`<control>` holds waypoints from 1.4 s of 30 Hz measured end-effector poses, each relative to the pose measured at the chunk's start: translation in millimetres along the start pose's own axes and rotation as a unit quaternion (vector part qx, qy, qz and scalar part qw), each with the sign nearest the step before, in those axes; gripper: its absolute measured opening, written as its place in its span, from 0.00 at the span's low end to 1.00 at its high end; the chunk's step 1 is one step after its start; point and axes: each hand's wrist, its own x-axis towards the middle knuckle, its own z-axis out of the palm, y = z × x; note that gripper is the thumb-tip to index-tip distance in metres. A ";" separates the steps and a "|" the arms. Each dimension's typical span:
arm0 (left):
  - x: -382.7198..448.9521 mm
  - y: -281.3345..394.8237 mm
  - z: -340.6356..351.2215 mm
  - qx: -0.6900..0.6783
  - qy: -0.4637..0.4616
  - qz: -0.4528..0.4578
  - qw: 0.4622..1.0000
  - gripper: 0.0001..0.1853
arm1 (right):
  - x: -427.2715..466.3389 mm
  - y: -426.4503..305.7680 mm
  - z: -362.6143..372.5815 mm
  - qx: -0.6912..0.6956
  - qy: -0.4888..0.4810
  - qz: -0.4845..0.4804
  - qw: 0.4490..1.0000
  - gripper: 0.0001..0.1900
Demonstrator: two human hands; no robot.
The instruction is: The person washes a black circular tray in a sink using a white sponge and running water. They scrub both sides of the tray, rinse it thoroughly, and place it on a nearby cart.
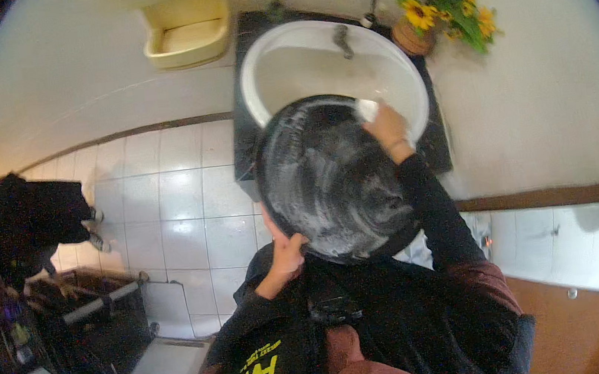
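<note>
A large round black tray or shallow pan (332,177), streaked with whitish suds, is held tilted over the near part of a white oval washbasin (250,83). My left hand (287,256) grips its lower left rim, thumb on top. At the upper right of its rim, my right hand (386,123) presses a white cloth or sponge (367,109) against the surface. Which of the two it is, I cannot tell. A metal tap (342,41) stands at the basin's back, and the black object covers the basin's front edge.
A dark stone counter (246,137) surrounds the basin. Behind it on the right sits a pot (413,37) of sunflowers (420,14). A yellow wall holder (188,38) hangs at upper left. Another person (29,220) in dark clothes stands by a dark cart-like frame (97,324) on the tiled floor (180,196).
</note>
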 end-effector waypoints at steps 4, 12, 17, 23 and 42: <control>9.4 -6.1 1.8 0.052 -0.016 0.013 0.998 0.56 | 19.8 0.6 11.4 0.015 -0.071 -0.031 0.997 0.36; 23.5 7.5 40.8 -0.093 -0.011 0.089 0.992 0.57 | -28.1 -135.1 -27.8 0.029 -0.101 -0.269 0.957 0.36; 46.7 -11.4 37.8 -0.095 0.007 0.175 0.980 0.56 | 59.9 -111.9 13.8 -0.015 -0.050 -0.235 0.971 0.33; 49.3 -11.1 33.9 -0.034 0.045 0.207 0.977 0.54 | 93.8 -37.1 27.7 -0.036 -0.014 -0.224 0.974 0.34; 55.0 -28.3 27.5 -0.053 0.013 0.172 0.984 0.51 | 64.6 6.5 4.7 -0.111 0.007 -0.184 0.977 0.37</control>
